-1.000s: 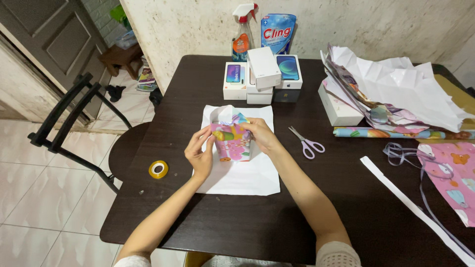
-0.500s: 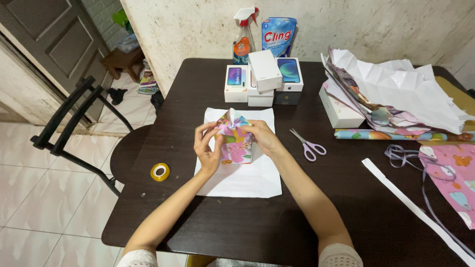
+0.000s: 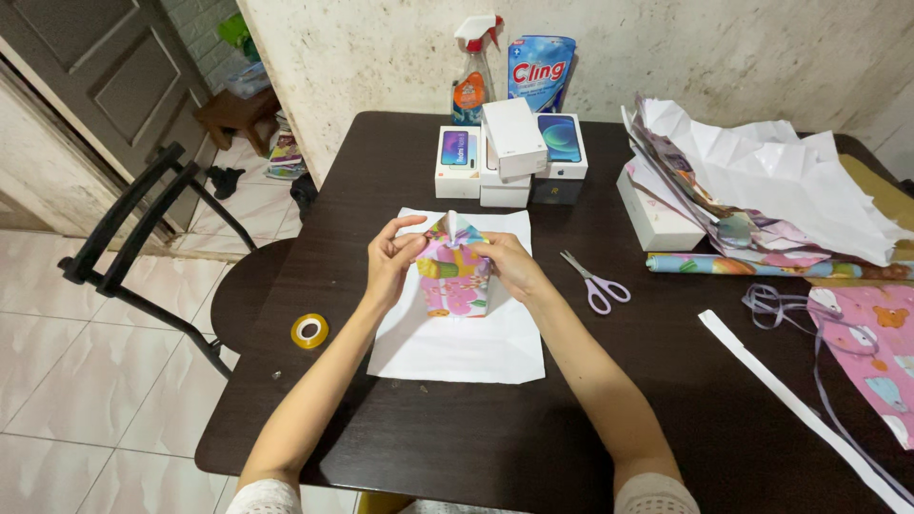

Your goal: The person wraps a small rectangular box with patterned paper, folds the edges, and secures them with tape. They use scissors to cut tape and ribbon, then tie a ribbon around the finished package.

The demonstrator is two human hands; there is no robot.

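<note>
With the small box half-wrapped in pink patterned paper standing on the white sheet mid-worktop, my left hand and right hand both pinch its top flaps. I'd crease tight against the box edge, keeping the yellow tape roll within reach.

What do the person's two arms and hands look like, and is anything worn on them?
Both forearms are bare up to near the elbows. At the bottom edge of the view, the left sleeve and the right sleeve show as pale, cream-white textured fabric, perhaps knitted or lace. The left hand and right hand wear no gloves; no rings, watch or bracelets are visible.
</note>
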